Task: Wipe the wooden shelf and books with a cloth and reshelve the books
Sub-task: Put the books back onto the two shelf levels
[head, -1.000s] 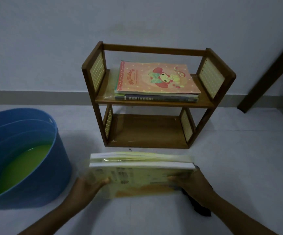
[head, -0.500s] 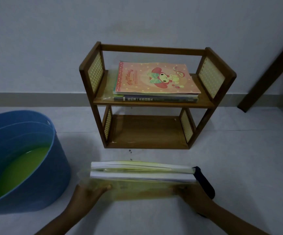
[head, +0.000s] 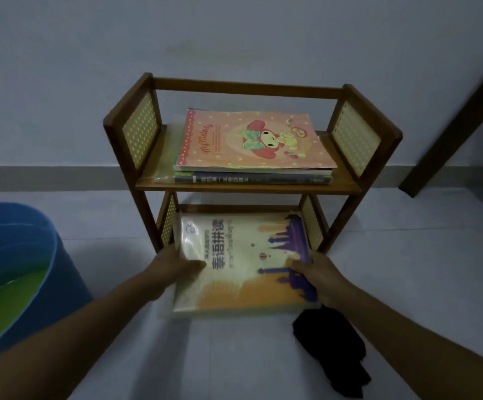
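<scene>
A small two-tier wooden shelf [head: 379,134] stands on the floor against the wall. Its upper tier holds a flat stack of books topped by a pink cartoon book [head: 251,142]. A yellow book stack [head: 243,255] with an orange and purple cover lies half inside the lower tier, its near end sticking out over the floor. My left hand [head: 173,269] grips its left edge, thumb on the cover. My right hand [head: 318,272] grips its right edge the same way. A dark cloth [head: 332,347] lies on the floor just under my right forearm.
A blue plastic tub [head: 61,255] with yellow-green liquid stands on the floor at the left. A dark wooden door frame [head: 459,116] runs diagonally at the right. The grey floor stretches around the shelf.
The yellow stack was held edge-on in front of the shelf; it now lies flat, pushed forward partly into the lower tier. The dark cloth has dropped from my right hand to the floor.
</scene>
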Motion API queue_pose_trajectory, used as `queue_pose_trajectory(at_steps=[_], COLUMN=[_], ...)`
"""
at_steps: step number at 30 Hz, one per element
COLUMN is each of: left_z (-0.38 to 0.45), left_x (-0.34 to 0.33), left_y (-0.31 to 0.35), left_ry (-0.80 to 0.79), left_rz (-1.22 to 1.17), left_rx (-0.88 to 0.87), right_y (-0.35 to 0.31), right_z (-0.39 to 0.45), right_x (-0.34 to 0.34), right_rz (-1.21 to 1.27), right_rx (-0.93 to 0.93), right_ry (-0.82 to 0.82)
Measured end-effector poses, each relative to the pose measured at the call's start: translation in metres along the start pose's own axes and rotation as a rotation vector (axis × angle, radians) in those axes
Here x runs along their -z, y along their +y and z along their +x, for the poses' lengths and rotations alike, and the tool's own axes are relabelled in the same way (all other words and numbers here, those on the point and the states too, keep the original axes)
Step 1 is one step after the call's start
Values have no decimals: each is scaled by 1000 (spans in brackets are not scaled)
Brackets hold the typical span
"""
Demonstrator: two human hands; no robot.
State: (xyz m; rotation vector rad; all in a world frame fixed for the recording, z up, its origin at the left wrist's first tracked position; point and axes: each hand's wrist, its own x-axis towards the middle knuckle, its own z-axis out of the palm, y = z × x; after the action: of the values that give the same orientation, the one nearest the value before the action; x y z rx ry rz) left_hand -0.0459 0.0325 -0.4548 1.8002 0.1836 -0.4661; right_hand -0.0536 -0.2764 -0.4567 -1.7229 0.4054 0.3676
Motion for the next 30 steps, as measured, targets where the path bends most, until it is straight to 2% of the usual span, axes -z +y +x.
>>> queue_pose_trajectory(at_steps=[7, 14, 16, 18, 20, 21, 24, 27, 30], left_z=[78, 109, 105, 96, 83, 79, 81, 84, 83], left_x=[-6, -11, -5, 6, 9, 10, 9, 5, -4], left_y=[18, -16, -22, -30, -38, -43, -53, -55, -53], left_ry=[221, 287, 217, 44, -87, -92, 36, 125, 218], left_rz=[39, 205, 157, 154, 274, 380, 578, 621, 649], left_rx=[-16, -174, -205, -282, -317, -331, -316, -288, -266], right_y=[-24, 19, 31, 41, 51, 55, 62, 65, 65], right_z=[78, 101, 92, 83, 82, 84, 89, 90, 87], right_x=[-4, -15, -7, 5, 19, 22, 19, 10, 3], right_rz=[-156, -278, -219, -177, -296, -356, -496, -616, -594], right_rx=[0, 317, 387, 360, 324, 309, 306, 335, 362], right_ry=[84, 94, -12, -150, -206, -176, -33, 79, 120])
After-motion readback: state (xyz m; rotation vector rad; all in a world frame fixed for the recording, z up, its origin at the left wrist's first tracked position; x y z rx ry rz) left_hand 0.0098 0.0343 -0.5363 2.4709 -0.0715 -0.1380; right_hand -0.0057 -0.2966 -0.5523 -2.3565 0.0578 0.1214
